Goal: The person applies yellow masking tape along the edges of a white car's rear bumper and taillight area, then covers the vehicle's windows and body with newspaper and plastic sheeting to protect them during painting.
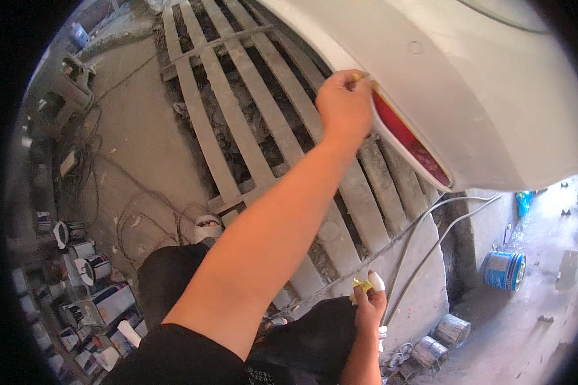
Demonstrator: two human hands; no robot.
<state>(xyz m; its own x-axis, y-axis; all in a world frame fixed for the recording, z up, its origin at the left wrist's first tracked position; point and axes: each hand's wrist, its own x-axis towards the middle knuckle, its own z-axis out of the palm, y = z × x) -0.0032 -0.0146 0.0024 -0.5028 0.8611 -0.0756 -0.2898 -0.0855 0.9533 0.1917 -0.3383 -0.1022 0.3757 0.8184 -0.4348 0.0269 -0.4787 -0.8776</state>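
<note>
My left hand (342, 106) reaches up to a white vehicle body panel (409, 53), thumb and fingers pinched on a bit of yellow masking tape (357, 76). That spot is the upper end of a long red lamp or reflector (407, 132) set into the panel. A thin yellow line runs along the red lens's edge. Lower down, in front of my knee, my right hand (371, 305) holds a crumpled wad of yellow tape (362, 284). One of its fingers has a white wrapping (377, 282) at the tip.
A slatted grating (250, 96) lies under the panel. Hoses (416, 236) run past a concrete edge at right. A blue bucket (503, 271) and metal cans (453, 331) stand lower right. Cans and boxes (108, 303), a cable (144, 202) and a plastic stool (72, 79) are left.
</note>
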